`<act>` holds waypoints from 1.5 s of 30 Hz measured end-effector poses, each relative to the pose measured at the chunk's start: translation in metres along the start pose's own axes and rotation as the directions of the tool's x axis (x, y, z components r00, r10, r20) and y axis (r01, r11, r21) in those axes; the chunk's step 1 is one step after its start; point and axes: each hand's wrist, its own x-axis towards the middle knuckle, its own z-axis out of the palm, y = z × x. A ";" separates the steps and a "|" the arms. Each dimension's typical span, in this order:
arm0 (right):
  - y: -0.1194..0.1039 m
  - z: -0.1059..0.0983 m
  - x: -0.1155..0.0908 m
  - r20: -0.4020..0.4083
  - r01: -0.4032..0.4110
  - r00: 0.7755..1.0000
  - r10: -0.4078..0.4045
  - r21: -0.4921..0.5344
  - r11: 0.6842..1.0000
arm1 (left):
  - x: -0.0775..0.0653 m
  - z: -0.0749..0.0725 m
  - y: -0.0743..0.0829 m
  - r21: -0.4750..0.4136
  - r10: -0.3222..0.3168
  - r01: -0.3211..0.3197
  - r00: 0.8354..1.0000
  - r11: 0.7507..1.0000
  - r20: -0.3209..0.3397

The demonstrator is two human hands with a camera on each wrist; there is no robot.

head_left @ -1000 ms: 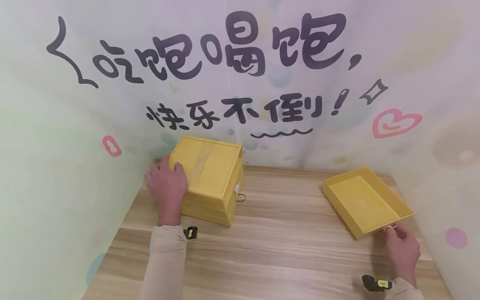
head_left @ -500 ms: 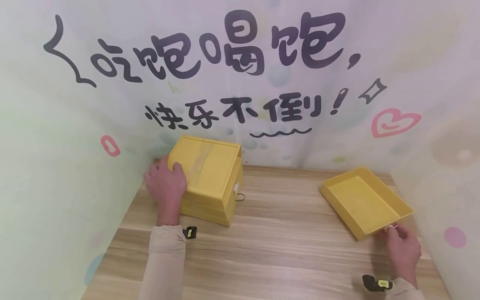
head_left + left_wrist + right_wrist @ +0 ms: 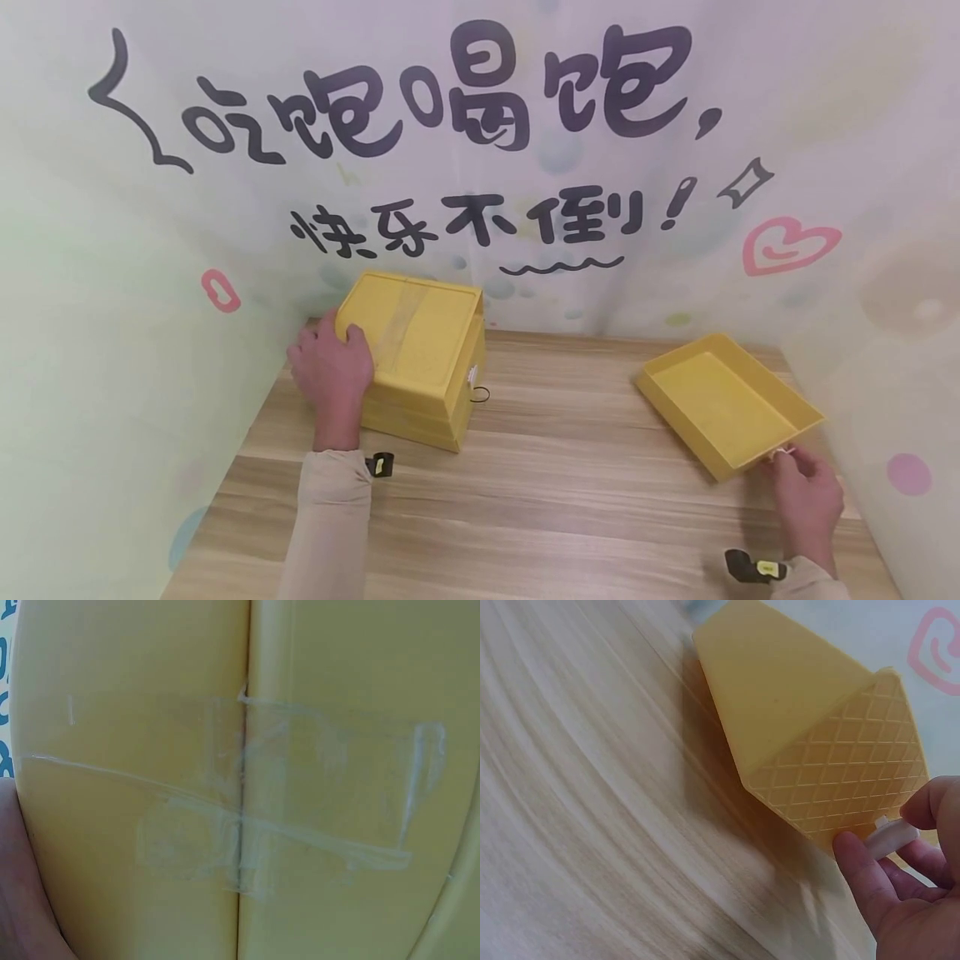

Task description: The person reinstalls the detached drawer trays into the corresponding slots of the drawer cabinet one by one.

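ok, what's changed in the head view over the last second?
The yellow drawer has turned slightly, far end swinging left. Nothing newly gripped or released: the right hand still pinches the drawer's white handle, the left hand stays on the yellow box, which hasn't visibly moved.

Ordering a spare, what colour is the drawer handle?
The handle is white, clearest in the right wrist view.

Wide passage over tabletop [image 3: 555, 483] between left hand [image 3: 333, 362] and right hand [image 3: 810, 498]. Yellow box [image 3: 431, 342] blocks way just right of left hand, black loop [image 3: 487, 391] jutting toward right hand. Yellow drawer [image 3: 723, 408] bars space ahead of right hand. Back wall [image 3: 570, 304] stands beyond both hands.
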 end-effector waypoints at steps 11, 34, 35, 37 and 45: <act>-0.012 0.003 -0.009 0.079 -0.068 0.995 0.057 0.142 0.988 | 0.001 -0.001 0.000 -0.007 -0.021 0.021 1.000 1.000 0.019; -0.043 0.005 -0.027 0.043 -0.021 0.999 0.012 0.221 0.975 | -0.002 -0.001 0.001 -0.032 -0.004 0.004 1.000 0.999 -0.009; -0.045 0.005 -0.028 0.046 -0.027 0.999 0.017 0.231 0.973 | -0.001 -0.001 0.001 -0.031 -0.005 0.005 1.000 1.000 -0.008; -0.048 0.004 -0.029 0.051 -0.035 0.998 0.024 0.239 0.970 | -0.002 -0.002 0.001 -0.033 -0.008 0.008 1.000 0.999 -0.007; -0.059 0.007 -0.032 0.031 -0.003 1.000 -0.005 0.253 0.967 | -0.001 -0.001 0.002 -0.029 -0.010 0.010 1.000 1.000 -0.001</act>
